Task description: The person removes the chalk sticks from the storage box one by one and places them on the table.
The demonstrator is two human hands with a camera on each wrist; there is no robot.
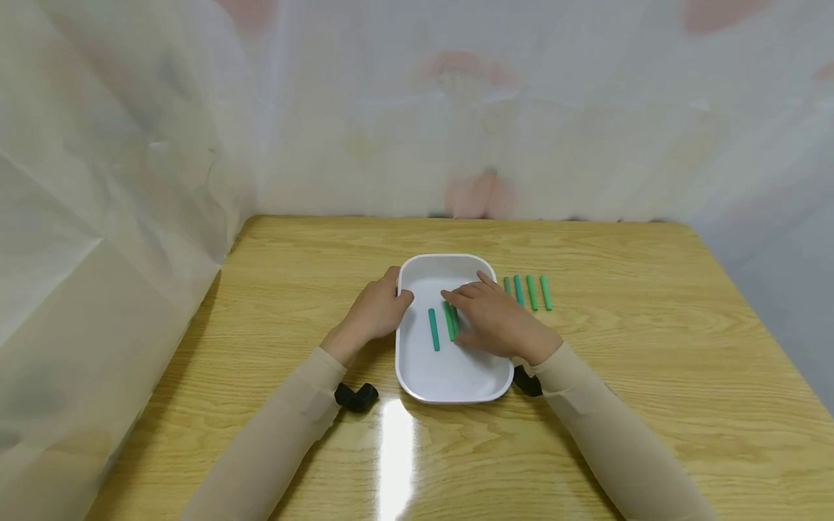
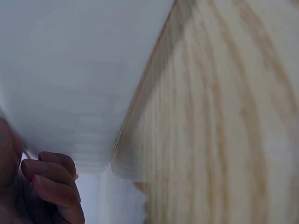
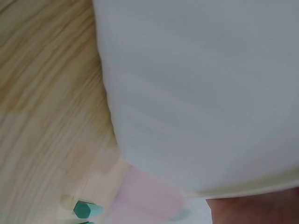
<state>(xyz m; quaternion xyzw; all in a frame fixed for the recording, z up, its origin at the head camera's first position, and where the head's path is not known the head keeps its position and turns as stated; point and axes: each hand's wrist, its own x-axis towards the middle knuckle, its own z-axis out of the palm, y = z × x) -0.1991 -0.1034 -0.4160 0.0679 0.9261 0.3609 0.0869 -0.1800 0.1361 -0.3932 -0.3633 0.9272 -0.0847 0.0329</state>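
Beige sleeves (image 1: 274, 438) nearest the camera, stretched over a wooden table (image 1: 313, 264). Holds a white tray (image 1: 443, 380) by its left rim with the left hand (image 1: 374, 310), thumb over the edge. Has the right hand (image 1: 496, 318) inside the tray, right beside a bright green stick (image 1: 449, 321) — cannot tell whether pinching anything. To the left on the tray floor, a teal stick (image 1: 434, 330), lying apart. Just right of the tray — a row of four sticks (image 1: 533, 292).
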